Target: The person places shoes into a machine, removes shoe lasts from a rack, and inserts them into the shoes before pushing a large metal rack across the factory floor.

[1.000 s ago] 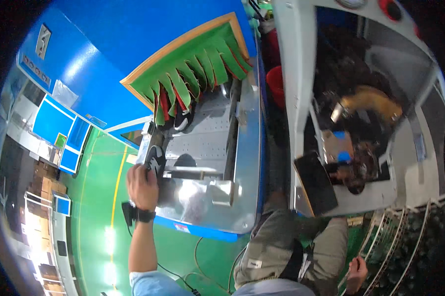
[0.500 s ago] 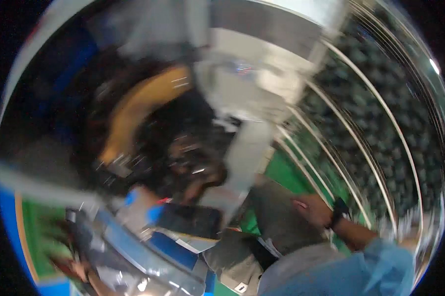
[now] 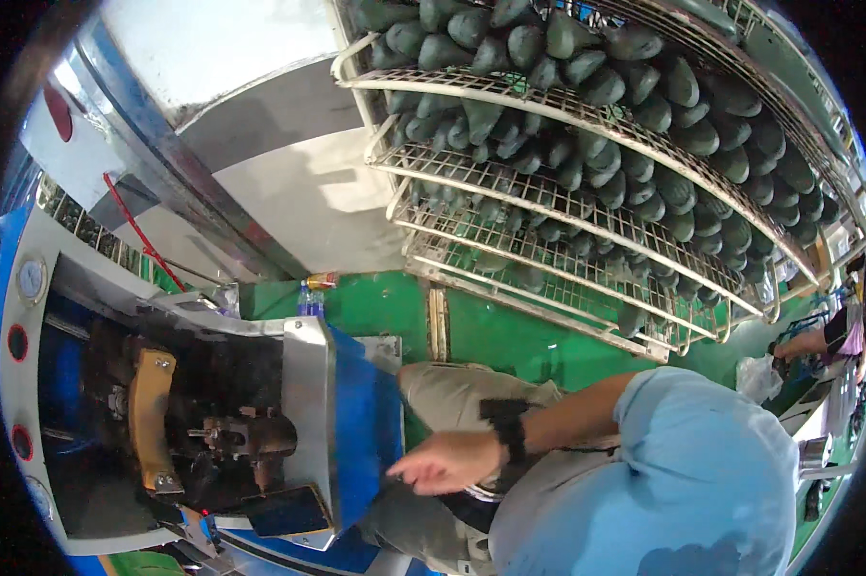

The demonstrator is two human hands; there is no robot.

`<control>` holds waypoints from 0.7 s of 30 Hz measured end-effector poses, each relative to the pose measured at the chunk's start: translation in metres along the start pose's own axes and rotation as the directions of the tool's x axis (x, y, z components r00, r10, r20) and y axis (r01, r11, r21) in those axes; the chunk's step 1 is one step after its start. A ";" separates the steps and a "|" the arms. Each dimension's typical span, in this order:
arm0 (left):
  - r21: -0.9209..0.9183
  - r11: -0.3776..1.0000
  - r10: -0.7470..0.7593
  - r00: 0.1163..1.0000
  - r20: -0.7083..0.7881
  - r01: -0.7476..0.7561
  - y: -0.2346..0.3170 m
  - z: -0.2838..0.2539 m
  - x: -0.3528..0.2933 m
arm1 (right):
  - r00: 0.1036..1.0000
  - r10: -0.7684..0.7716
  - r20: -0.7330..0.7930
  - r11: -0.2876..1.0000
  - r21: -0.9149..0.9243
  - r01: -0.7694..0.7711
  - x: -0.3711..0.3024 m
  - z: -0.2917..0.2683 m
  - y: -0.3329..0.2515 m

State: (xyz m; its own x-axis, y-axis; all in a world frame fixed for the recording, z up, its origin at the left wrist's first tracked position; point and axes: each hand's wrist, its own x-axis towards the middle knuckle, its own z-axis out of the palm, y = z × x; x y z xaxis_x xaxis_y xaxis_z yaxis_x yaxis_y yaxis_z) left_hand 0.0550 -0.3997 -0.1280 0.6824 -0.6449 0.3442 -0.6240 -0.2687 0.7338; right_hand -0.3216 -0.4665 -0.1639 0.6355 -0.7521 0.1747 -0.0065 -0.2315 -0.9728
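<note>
My right hand (image 3: pixel 452 463), with a black band on its wrist, hovers over my lap. Its fingers are loosely bent and apart, and nothing shows in them. Just left of it stands the blue side panel (image 3: pixel 368 422) of a machine; I see no contact. Inside the machine's dark opening are a curved yellow-brown pad (image 3: pixel 152 420) and a greasy metal clamp part (image 3: pixel 251 437). A flat black slab (image 3: pixel 289 512), resembling a phone, lies at the machine's near edge. My left hand is out of view.
A wire rack (image 3: pixel 587 226) with several shelves of dark, last-shaped pieces (image 3: pixel 644 106) stands ahead and right. Bottles (image 3: pixel 310 298) stand on the green floor (image 3: pixel 491 322) behind the machine. At far right are a clear plastic bag (image 3: pixel 759 378) and part of another person (image 3: pixel 809 344).
My view has swung to the right and sharpened from a blur. The rack fills more of it, the machine sits further left, and my left hand has gone out of sight.
</note>
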 end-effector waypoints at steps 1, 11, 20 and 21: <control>-0.069 0.998 -0.010 0.999 0.054 0.013 0.017 0.008 -0.022 | 0.994 -0.008 0.113 0.985 0.170 -0.011 0.009 0.010 -0.023; -0.542 0.775 -0.072 0.897 0.436 0.325 0.081 0.024 -0.207 | 0.925 -0.101 0.366 0.837 0.534 -0.120 0.021 0.004 -0.069; -0.192 0.972 0.235 0.544 0.806 -0.136 0.115 0.029 -0.170 | 0.670 0.465 0.578 0.157 0.692 -0.705 -0.041 -0.055 0.021; -0.303 0.952 0.207 0.628 0.750 0.048 0.152 0.028 -0.165 | 0.723 0.449 0.525 0.164 0.747 -0.644 -0.028 -0.063 -0.015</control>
State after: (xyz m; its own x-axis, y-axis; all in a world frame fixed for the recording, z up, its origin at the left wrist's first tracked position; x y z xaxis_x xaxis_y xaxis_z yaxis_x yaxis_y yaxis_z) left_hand -0.1629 -0.3545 -0.0893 0.0136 -0.9973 -0.0715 -0.4454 -0.0701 0.8926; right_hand -0.3881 -0.4811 -0.1443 0.8618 -0.3242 -0.3902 0.1667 0.9074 -0.3858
